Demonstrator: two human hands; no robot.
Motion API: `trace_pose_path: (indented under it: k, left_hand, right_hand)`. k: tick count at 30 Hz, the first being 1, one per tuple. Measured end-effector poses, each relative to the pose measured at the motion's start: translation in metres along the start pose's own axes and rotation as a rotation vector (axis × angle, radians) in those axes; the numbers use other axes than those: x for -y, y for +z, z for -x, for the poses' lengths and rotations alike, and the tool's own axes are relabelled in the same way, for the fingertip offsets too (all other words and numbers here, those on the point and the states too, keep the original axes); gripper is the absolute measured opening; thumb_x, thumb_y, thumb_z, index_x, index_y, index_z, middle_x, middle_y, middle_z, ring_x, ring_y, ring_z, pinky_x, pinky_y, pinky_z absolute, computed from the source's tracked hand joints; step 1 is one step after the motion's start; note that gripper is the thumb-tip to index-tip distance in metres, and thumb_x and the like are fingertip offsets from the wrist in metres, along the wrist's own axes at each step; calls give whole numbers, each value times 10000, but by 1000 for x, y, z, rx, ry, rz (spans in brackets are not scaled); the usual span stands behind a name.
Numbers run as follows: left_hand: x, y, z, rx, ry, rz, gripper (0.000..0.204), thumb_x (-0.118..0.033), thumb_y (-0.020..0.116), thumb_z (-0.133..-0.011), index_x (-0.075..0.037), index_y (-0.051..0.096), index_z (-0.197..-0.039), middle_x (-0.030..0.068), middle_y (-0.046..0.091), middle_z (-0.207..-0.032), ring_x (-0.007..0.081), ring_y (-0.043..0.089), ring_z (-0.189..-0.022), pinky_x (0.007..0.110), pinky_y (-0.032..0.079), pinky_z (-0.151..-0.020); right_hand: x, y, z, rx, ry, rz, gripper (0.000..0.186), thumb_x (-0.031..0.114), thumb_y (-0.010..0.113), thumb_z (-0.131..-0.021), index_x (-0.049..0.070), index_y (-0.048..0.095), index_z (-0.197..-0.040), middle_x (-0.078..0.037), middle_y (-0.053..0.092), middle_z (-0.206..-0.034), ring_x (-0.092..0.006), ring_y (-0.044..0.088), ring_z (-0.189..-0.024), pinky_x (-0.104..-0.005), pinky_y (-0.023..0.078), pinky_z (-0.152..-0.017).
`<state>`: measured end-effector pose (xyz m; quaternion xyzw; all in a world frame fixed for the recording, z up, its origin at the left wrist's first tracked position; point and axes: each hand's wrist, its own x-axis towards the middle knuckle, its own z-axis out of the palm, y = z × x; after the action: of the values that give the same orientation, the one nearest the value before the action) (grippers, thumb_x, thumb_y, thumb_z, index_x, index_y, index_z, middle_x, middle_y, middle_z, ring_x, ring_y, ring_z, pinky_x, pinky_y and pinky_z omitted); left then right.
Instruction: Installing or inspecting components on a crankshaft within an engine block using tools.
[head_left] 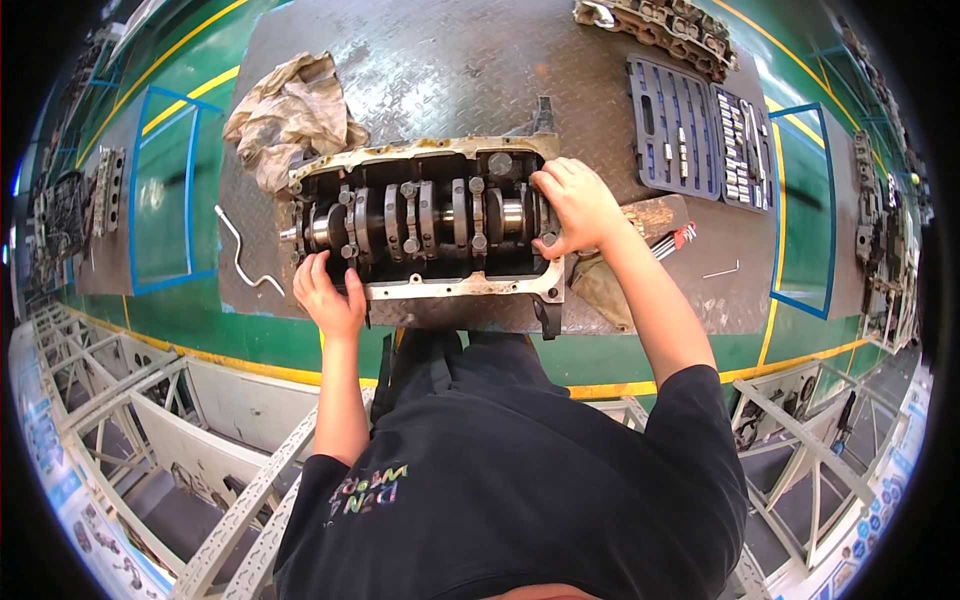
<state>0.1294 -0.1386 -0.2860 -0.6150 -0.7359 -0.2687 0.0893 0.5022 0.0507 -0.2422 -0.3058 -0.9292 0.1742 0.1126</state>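
An engine block (425, 292) lies on the metal-topped bench in front of me, its open side up, with the crankshaft (447, 217) and its bolted bearing caps showing inside. My left hand (332, 303) grips the block's near left corner, fingers over the rim and thumb against the near wall. At the other end, my right hand (582, 208) holds the block's right edge, its fingers at the far corner and its thumb lower down near a bolt. The undersides of both grips are hidden.
A crumpled rag (292, 120) lies beyond the block's left end. A bent metal rod (238, 250) rests at left. To the right are an open socket set case (683, 135), hex keys (672, 241) and a thin L-shaped key (721, 270). Another engine part (665, 35) sits far right.
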Motion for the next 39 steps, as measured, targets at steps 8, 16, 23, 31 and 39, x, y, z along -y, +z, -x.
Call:
trace_pose_path:
  k: [8, 16, 23, 31, 39]
  left_hand:
    - [-2, -4, 2, -18, 16, 13, 397, -208, 661, -809, -30, 609, -1161, 161, 586, -1181, 372, 513, -1140, 480, 370, -1018]
    - [2, -3, 4, -29, 2, 17, 371, -206, 660, -807, -36, 617, -1133, 152, 594, -1155, 357, 526, -1124, 464, 382, -1004]
    - [4, 3, 7, -68, -30, 54, 350, -214, 644, -814, -40, 629, -1118, 146, 601, -1140, 354, 533, -1108, 466, 379, -1003]
    - [-45, 1, 12, -121, -25, 182, 272, -96, 625, -822, -38, 619, -1088, 141, 603, -1131, 352, 529, -1094, 463, 391, -991]
    - [-214, 33, 20, 49, 68, 506, 243, -51, 686, -774, -41, 638, -1012, 126, 625, -1049, 348, 599, -972, 442, 474, -882]
  right_hand:
    - [23, -8, 4, -35, 121, 5, 853, 453, 864, -558, 13, 533, -1210, -159, 551, -1146, -343, 518, -1128, -432, 384, -1025]
    - [24, 14, 7, -245, 87, -18, 871, 292, 845, -532, 4, 463, -1260, -203, 527, -1225, -366, 485, -1231, -509, 321, -1137]
    - [18, 35, 12, -294, 47, -179, 977, 261, 895, -545, -3, 410, -1351, -185, 528, -1243, -355, 544, -1156, -550, 308, -1148]
    - [-10, 27, 10, -208, -123, -206, 929, 316, 903, -554, 31, 469, -1324, -209, 522, -1240, -420, 499, -1194, -528, 367, -1101]
    - [-19, 48, 9, -376, -226, -395, 810, 235, 896, -558, 17, 468, -1209, -197, 549, -1155, -392, 560, -1083, -449, 469, -970]
